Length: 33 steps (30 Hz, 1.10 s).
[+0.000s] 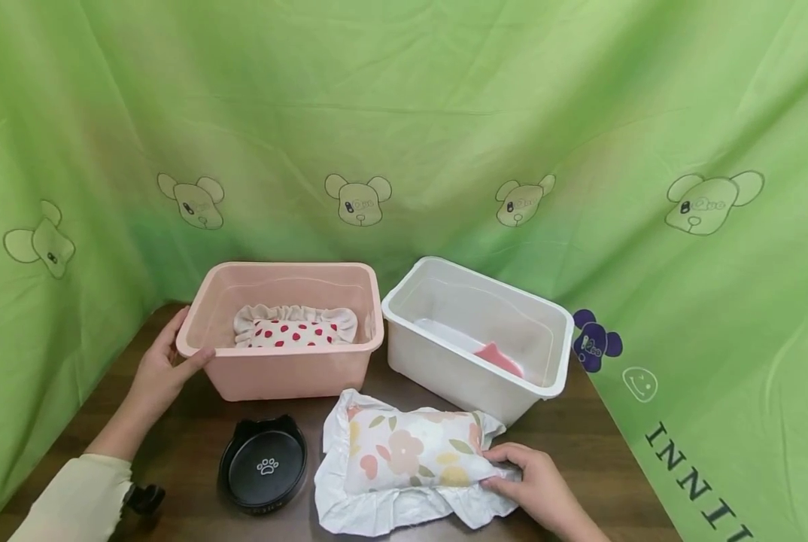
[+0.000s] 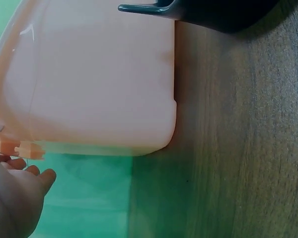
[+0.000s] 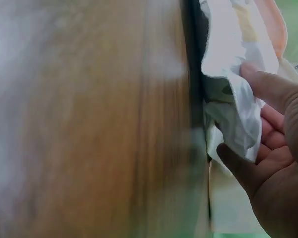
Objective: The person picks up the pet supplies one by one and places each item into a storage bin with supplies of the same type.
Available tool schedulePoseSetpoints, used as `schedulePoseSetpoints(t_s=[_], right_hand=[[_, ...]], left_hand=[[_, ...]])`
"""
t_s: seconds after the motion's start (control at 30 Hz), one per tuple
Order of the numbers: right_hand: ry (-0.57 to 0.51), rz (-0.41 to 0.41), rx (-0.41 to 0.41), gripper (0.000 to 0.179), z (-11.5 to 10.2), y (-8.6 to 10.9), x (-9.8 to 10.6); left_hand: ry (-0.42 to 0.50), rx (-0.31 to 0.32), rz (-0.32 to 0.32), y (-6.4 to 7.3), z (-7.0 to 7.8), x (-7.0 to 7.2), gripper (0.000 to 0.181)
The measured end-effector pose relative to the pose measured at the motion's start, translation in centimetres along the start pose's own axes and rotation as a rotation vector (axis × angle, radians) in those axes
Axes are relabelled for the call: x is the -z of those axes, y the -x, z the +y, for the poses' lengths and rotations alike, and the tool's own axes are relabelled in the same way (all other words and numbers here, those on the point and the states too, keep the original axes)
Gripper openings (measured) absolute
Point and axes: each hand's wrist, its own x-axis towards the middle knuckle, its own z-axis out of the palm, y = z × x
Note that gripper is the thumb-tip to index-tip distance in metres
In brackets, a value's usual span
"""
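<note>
On my feed I get, lower left of the head view, a pale cream fabric sleeve (image 1: pixel 72 500), its cuff (image 1: pixel 108 461) ending short of the wrist. Small black rounded fitting (image 1: pixel 147 499) beside it, details too dark. Left hand (image 1: pixel 163 367) bare. Lower right: bare right hand (image 1: pixel 539 482), bare forearm (image 1: pixel 582 528).

Hands (image 1: pixel 163 369) (image 1: pixel 538 482): two are gripping
Bins (image 1: pixel 289 374) (image 1: pixel 454 375): two standing
Pillows (image 1: pixel 294 331) (image 1: pixel 404 455): two lying
Bowl (image 1: pixel 255 485): one sitting
Pink piece (image 1: pixel 499 360): one showing

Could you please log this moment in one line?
left hand: grips pink bin; right hand: holds floral pillow; spotted pillow: inside pink bin
</note>
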Motion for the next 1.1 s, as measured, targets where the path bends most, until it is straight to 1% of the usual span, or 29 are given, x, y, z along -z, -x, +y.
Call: schedulePoseSetpoints(t_s=[0.13, 0.37, 0.5, 0.6, 0.77, 0.9, 1.1], right_hand=[[-0.062, 0.023, -0.045, 0.026, -0.4, 0.0, -0.2], [-0.146, 0.080, -0.126, 0.024, -0.9, -0.1, -0.2], [-0.182, 0.117, -0.153, 0.023, -1.4, -0.2, 0.0], [-0.208, 0.141, -0.150, 0.023, -1.9, -0.6, 0.3], [-0.257, 0.159, -0.162, 0.023, -2.5, -1.2, 0.7], [-0.282, 0.152, -0.151, 0.021, -3.2, -1.4, 0.8], [-0.270, 0.145, -0.120, 0.020, -4.6, -2.2, 1.4]], left_hand=[[0.026, 0.012, -0.009, 0.2, -0.1, -0.1, 0.084], [0.155, -0.012, -0.035, 0.0, -0.1, -0.4, 0.083], [0.172, -0.005, -0.039, 0.1, -0.2, -0.4, 0.082], [0.201, 0.006, -0.032, 0.2, -0.3, -0.5, 0.082], [0.305, 0.001, -0.008, 0.1, -0.6, -0.9, 0.080], [0.327, -0.003, 0.013, 0.3, -0.6, -1.2, 0.079], [0.333, -0.011, 0.038, 0.5, -0.3, -1.4, 0.077]])
